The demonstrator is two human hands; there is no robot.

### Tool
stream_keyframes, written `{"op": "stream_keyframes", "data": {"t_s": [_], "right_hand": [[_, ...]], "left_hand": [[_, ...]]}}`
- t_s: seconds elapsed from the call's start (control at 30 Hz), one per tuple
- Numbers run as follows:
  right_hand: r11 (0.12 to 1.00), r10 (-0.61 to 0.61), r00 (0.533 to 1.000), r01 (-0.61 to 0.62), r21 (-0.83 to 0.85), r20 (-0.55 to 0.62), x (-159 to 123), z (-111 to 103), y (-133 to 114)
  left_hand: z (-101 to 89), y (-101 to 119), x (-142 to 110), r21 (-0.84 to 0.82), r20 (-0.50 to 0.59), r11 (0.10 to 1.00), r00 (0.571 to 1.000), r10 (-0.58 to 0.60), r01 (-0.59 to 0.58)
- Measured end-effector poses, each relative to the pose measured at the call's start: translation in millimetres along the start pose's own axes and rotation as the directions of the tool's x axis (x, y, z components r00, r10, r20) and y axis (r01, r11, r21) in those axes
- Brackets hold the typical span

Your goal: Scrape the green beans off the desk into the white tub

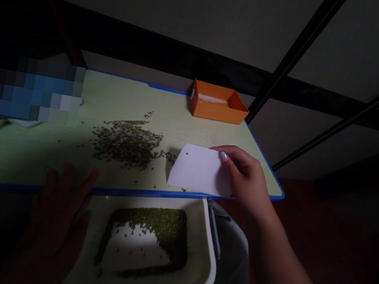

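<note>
Dim panelled wall (183,9) is running behind a pale bench (117,95) with blue edging (144,192); light is low, the left foreground nearly black. From my remote station I am noting the right grip (247,176) as closed on a white card (201,168), pinching its right-hand side, the thumb lying on the upper face. The card is lying over the bench's front edge, a small hole showing near its upper left corner; whether its lower edge is touching the surface, I cannot tell. Small green beans (126,143) are lying scattered to its left, a thin trail reaching towards it. Pale grains (219,141) are lying just beyond the right grip, and an orange box (220,114) is standing farther back, holding something whitish. Below the front edge, a white tray (207,267) is holding more beans (164,221), heaped mainly along its far and right sides. I am reading the left grip (59,212) as open, fingers spread, beside the tray's left side; contact is staying unclear in the shadow.
</note>
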State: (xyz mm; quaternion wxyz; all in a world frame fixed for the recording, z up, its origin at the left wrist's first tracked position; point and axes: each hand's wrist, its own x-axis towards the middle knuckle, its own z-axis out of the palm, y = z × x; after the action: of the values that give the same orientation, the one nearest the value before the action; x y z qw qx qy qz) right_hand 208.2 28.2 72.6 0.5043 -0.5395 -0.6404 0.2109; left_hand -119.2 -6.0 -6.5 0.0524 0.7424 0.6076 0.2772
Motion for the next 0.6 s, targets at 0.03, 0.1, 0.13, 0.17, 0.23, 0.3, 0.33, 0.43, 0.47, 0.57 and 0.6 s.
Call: {"op": "stream_keyframes", "data": {"t_s": [0.03,0.1,0.13,0.17,0.23,0.3,0.33,0.43,0.47,0.57,0.6], "right_hand": [[1.0,-0.003,1.0,0.003,0.006,0.007,0.0,2.7,-0.5],[1.0,0.002,1.0,-0.002,0.022,0.013,-0.9,8.8,-1.8],[0.999,0.011,1.0,-0.012,0.035,0.012,-1.9,12.1,-2.6],[0.999,0.021,1.0,-0.021,0.05,0.012,-3.0,15.2,-3.5],[0.996,0.031,0.999,-0.032,0.081,0.018,-5.7,21.0,-6.1],[0.995,0.027,0.999,-0.031,0.095,0.041,-8.1,25.2,-9.4],[0.995,0.021,0.998,-0.026,0.096,0.055,-9.2,26.6,-11.3],[0.997,-0.005,0.999,0.002,0.079,0.046,-11.7,28.2,-16.5],[0.998,-0.019,1.0,0.018,0.066,0.022,-12.5,28.1,-17.9],[0.998,-0.059,0.997,0.059,0.002,-0.046,-15.0,26.9,-19.5],[0.998,-0.065,0.996,0.064,-0.018,-0.057,-15.7,26.5,-19.0]], "left_hand": [[0.1,-0.2,-0.3,-0.005,-0.004,1.0,1.0,-0.001,0.001],[0.2,-1.3,-0.6,-0.009,0.003,1.0,1.0,-0.013,0.013],[0.1,-2.2,-0.8,-0.007,0.01,1.0,1.0,-0.017,0.017],[0.0,-3.1,-0.9,-0.004,0.02,1.0,1.0,-0.017,0.017],[-0.2,-4.5,-1.1,0.001,0.036,1.0,0.999,-0.018,0.018],[-0.5,-4.5,-1.3,-0.002,0.039,1.0,0.999,-0.022,0.022],[-0.7,-4.1,-1.4,-0.006,0.033,1.0,0.999,-0.025,0.025],[-0.9,-2.8,-1.6,-0.005,0.007,1.0,1.0,-0.012,0.012],[-1.0,-2.8,-1.6,-0.001,-0.001,1.0,1.0,-0.008,0.008],[-1.4,-3.3,-1.3,0.011,-0.012,1.0,1.0,-0.004,0.004],[-1.8,-3.2,-1.1,0.006,-0.014,1.0,1.0,-0.007,0.007]]}}
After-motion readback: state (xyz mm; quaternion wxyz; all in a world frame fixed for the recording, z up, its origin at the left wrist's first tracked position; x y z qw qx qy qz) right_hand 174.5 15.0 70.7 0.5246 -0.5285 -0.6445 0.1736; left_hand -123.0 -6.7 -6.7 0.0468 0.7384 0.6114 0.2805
